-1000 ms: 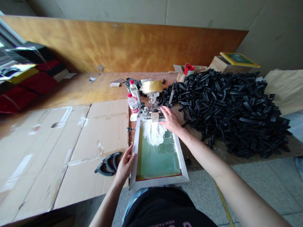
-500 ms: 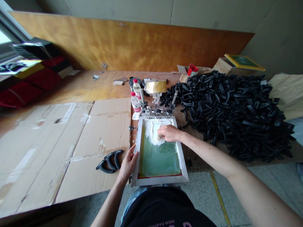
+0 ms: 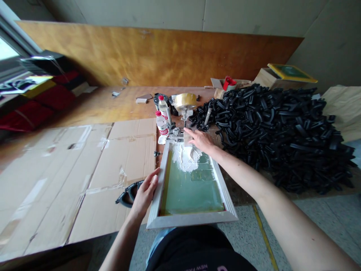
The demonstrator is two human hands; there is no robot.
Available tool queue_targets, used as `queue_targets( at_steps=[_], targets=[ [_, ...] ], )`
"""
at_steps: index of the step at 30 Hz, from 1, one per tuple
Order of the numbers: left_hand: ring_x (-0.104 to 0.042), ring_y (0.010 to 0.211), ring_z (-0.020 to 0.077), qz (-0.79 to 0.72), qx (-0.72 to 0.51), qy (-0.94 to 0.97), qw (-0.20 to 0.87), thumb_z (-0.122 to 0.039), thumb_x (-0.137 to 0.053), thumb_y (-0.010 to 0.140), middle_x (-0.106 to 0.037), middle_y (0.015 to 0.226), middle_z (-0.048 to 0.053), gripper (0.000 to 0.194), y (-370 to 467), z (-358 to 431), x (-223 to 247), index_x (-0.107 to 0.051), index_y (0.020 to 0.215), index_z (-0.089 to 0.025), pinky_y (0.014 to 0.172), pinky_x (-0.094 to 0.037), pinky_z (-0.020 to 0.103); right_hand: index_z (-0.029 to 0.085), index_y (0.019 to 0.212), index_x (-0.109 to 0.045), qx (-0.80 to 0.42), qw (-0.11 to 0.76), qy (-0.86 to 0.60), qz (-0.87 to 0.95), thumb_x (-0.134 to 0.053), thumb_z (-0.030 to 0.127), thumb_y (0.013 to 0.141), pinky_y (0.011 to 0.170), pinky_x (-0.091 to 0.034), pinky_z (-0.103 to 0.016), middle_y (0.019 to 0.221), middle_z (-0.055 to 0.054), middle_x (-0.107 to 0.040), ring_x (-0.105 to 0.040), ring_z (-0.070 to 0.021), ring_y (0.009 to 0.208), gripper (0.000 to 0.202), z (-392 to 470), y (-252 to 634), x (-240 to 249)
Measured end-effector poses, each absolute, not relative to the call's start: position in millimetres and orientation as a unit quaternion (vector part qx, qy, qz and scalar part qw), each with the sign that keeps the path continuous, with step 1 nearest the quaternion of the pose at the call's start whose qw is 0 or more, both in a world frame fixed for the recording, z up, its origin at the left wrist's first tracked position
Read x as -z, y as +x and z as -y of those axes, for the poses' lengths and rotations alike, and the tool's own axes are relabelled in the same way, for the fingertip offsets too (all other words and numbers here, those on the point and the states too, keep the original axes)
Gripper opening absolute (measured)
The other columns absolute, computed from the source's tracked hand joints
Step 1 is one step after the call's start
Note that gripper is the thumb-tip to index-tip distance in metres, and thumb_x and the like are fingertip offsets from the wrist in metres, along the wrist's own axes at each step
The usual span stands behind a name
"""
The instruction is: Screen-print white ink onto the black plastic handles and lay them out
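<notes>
A silkscreen frame (image 3: 193, 221) with a metal rim and green mesh is in front of me, its near end raised toward me. Thick white paste (image 3: 186, 161) lies on the far part of the mesh. My left hand (image 3: 144, 194) holds the left rail, thumb on top and the other fingers partly hidden. At the far end, my right hand (image 3: 203, 140) grips a small pale squeegee (image 3: 187, 138) upright, index finger stretched along its top. Black curved plastic parts (image 3: 124, 199) lie on the cardboard, partly behind my left hand.
A large heap of black plastic pieces (image 3: 276, 135) covers the right side. Two red-capped bottles (image 3: 161, 122), a metal clamp (image 3: 177, 131) and a tape roll (image 3: 185, 101) stand beyond the frame. Flattened cardboard (image 3: 98, 169) spreads over the left; red and black bundles (image 3: 42, 101) sit behind it.
The frame's near end has risen, with my left hand on its rail. My right hand has moved away from me with the squeegee, from the paste to the frame's far end.
</notes>
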State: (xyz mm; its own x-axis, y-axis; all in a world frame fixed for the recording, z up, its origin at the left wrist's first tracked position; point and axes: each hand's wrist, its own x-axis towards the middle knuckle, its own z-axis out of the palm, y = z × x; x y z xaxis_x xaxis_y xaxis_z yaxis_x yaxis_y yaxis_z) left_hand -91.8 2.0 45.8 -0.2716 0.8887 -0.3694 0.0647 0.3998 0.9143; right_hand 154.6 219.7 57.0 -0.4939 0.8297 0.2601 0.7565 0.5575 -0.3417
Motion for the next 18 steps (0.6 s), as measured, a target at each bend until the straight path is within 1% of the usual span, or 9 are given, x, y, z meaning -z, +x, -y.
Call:
queue_targets(
  at_steps=[2, 4, 5, 7, 8, 10, 13, 15, 18],
  targets=[
    [-0.064, 0.076, 0.0193, -0.661, -0.428, 0.358, 0.501, -0.07, -0.057, 0.078, -0.072, 0.096, 0.003, 0.066, -93.1, -9.9, -65.8, -0.066, 0.122, -0.022, 0.062, -0.049, 0.026, 0.029, 0.143, -0.047, -0.073, 0.23, -0.509, 0.826, -0.064, 0.031, 0.089, 0.082, -0.046, -0.03, 0.104, -0.005, -0.069, -0.063, -0.0204, 0.089, 0.057, -232.3, 173.1, -60.6],
    [-0.062, 0.071, 0.0179, -0.623, -0.474, 0.356, 0.51, -0.074, -0.053, 0.079, -0.071, 0.094, 0.003, 0.067, -91.0, -25.0, -83.6, -0.067, 0.117, -0.021, 0.06, -0.05, 0.027, 0.025, 0.135, -0.053, -0.076, 0.26, -0.577, 0.771, -0.055, 0.032, 0.093, 0.08, -0.046, -0.03, 0.097, -0.005, -0.07, -0.064, -0.0203, 0.084, 0.043, -235.1, 201.8, -55.8],
    [-0.063, 0.074, 0.0182, -0.596, -0.516, 0.356, 0.502, -0.074, -0.052, 0.079, -0.071, 0.096, 0.003, 0.067, -88.5, -35.1, -91.6, -0.067, 0.114, -0.02, 0.063, -0.051, 0.027, 0.022, 0.129, -0.058, -0.088, 0.263, -0.611, 0.742, -0.051, 0.031, 0.094, 0.078, -0.047, -0.03, 0.092, -0.005, -0.07, -0.064, -0.0201, 0.081, 0.036, -232.4, 216.4, -49.6],
    [-0.066, 0.086, 0.0202, -0.534, -0.596, 0.362, 0.479, -0.071, -0.054, 0.08, -0.07, 0.103, 0.005, 0.062, -81.7, -57.5, -105.9, -0.066, 0.112, -0.019, 0.073, -0.054, 0.029, 0.018, 0.115, -0.063, -0.124, 0.245, -0.651, 0.708, -0.047, 0.028, 0.094, 0.075, -0.047, -0.031, 0.084, -0.005, -0.069, -0.062, -0.02, 0.077, 0.028, -218.9, 238.3, -30.2],
    [-0.066, 0.09, 0.021, -0.512, -0.619, 0.363, 0.472, -0.067, -0.056, 0.081, -0.07, 0.104, 0.006, 0.059, -77.8, -67.9, -111.8, -0.064, 0.113, -0.018, 0.075, -0.054, 0.03, 0.018, 0.109, -0.065, -0.143, 0.23, -0.652, 0.708, -0.048, 0.028, 0.093, 0.074, -0.048, -0.031, 0.082, -0.005, -0.069, -0.061, -0.02, 0.076, 0.025, -208.7, 243.4, -18.1],
    [-0.067, 0.092, 0.0211, -0.496, -0.64, 0.351, 0.47, -0.059, -0.057, 0.083, -0.07, 0.1, 0.007, 0.055, -69.7, -82.4, -118.2, -0.06, 0.119, -0.018, 0.074, -0.055, 0.031, 0.019, 0.101, -0.066, -0.175, 0.208, -0.621, 0.735, -0.056, 0.032, 0.09, 0.074, -0.048, -0.031, 0.082, -0.004, -0.069, -0.061, -0.0193, 0.075, 0.02, -185.4, 241.0, 6.2],
    [-0.068, 0.085, 0.0186, -0.512, -0.665, 0.293, 0.459, -0.061, -0.053, 0.086, -0.07, 0.097, 0.007, 0.057, -54.3, -79.5, -105.8, -0.054, 0.124, -0.018, 0.067, -0.054, 0.028, 0.02, 0.1, -0.068, -0.196, 0.179, -0.52, 0.812, -0.073, 0.031, 0.08, 0.083, -0.047, -0.033, 0.092, -0.004, -0.069, -0.061, -0.019, 0.087, 0.024, -154.4, 217.0, 28.2],
    [-0.069, 0.083, 0.0187, -0.535, -0.615, 0.257, 0.519, -0.062, -0.053, 0.085, -0.071, 0.103, 0.01, 0.058, -39.7, -61.9, -82.8, -0.053, 0.125, -0.019, 0.064, -0.054, 0.027, 0.021, 0.101, -0.069, -0.19, 0.167, -0.469, 0.846, -0.075, 0.026, 0.079, 0.09, -0.044, -0.035, 0.099, -0.005, -0.067, -0.059, -0.0194, 0.095, 0.023, -138.3, 196.8, 27.4],
    [-0.07, 0.09, 0.0238, -0.55, -0.453, 0.188, 0.676, -0.058, -0.056, 0.086, -0.07, 0.116, 0.015, 0.055, -16.1, -27.0, -42.8, -0.053, 0.125, -0.019, 0.065, -0.057, 0.032, 0.021, 0.094, -0.071, -0.159, 0.186, -0.448, 0.86, -0.071, 0.027, 0.084, 0.089, -0.042, -0.035, 0.092, -0.005, -0.065, -0.057, -0.0203, 0.095, 0.012, -110.3, 167.0, 11.4]
  ],
)
